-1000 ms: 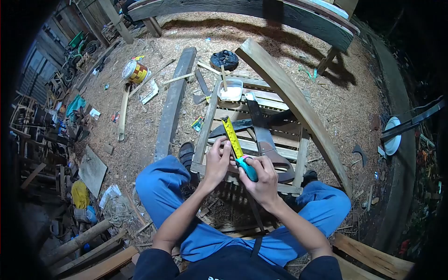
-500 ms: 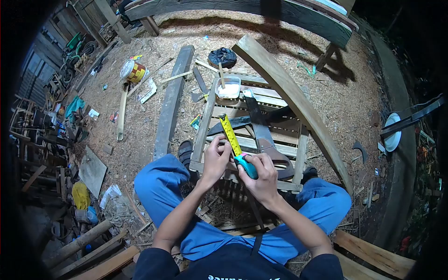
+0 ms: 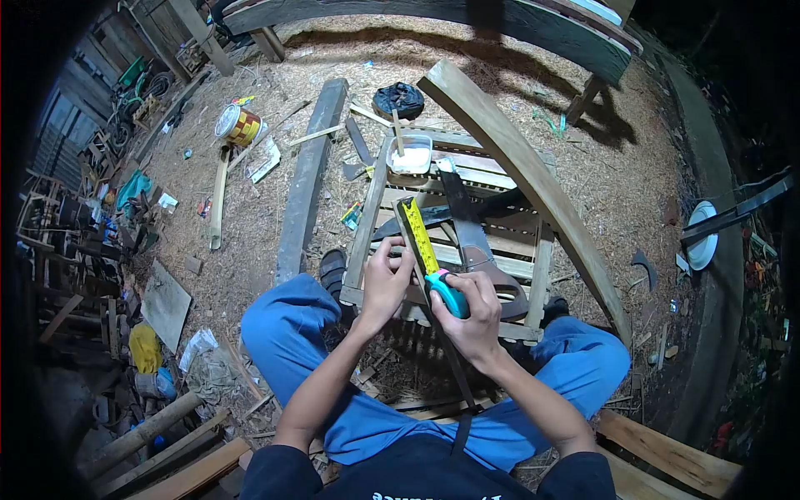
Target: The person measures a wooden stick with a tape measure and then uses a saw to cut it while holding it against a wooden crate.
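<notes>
See handsaw (image 3: 469, 225) lying on slatted wooden surface (image 3: 365, 233); plastic tub (image 3: 409, 172) at far left corner, white contents (image 3: 410, 157), stick (image 3: 397, 129) poking out. Also note black plastic bag (image 3: 398, 100) just beyond, tilted bucket (image 3: 242, 127) well left, white dish (image 3: 702, 253) far right.

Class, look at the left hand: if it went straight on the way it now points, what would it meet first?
Probably the thin strip right beside the left hand, with the yellow tape just beyond; depth is hard to judge here.

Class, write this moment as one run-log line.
left hand: holding strip | right hand: holding tape measure, blade out alongside strip | saw, tub: on slatted table
</notes>
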A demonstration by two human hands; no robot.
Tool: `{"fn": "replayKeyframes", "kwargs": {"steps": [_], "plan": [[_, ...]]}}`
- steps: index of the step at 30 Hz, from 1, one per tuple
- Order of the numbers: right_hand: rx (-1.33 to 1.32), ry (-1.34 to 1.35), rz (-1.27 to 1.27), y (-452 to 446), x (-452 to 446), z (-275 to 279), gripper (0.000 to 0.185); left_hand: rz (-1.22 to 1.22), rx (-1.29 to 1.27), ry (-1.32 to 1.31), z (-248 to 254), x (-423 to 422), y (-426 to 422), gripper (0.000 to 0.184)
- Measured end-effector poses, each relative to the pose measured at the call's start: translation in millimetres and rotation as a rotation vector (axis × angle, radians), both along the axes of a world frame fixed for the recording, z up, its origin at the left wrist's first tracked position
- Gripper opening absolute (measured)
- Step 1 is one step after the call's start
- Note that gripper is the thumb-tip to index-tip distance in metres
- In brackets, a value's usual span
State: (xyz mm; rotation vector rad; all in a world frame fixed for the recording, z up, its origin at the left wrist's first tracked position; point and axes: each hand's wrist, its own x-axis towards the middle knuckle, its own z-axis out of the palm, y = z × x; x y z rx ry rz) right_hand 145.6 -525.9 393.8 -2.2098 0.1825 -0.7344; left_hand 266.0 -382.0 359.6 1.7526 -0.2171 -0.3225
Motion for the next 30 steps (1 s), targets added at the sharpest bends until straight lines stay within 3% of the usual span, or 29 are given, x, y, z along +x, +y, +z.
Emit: {"fn": "replayKeyframes", "kwargs": {"steps": [9, 25, 30], "plan": [[-0.002, 0.028, 0.01, 1.8, 1.8, -2.4, 0.03, 0.0, -0.132, 0.029, 5.8, -6.3, -5.1, 0.03], [0.005, 0.064, 0.01, 2.2, 1.3, -2.4, 0.029, -0.047, -0.103, 0.086, 3.6, -7.7, -1.6, 0.029], [-0.04, -0.095, 0.004, -11.1, 3.6, 2.7, 0.032, -0.091, -0.319, 0.031, -11.0, -14.4, -12.5, 0.038]]}}
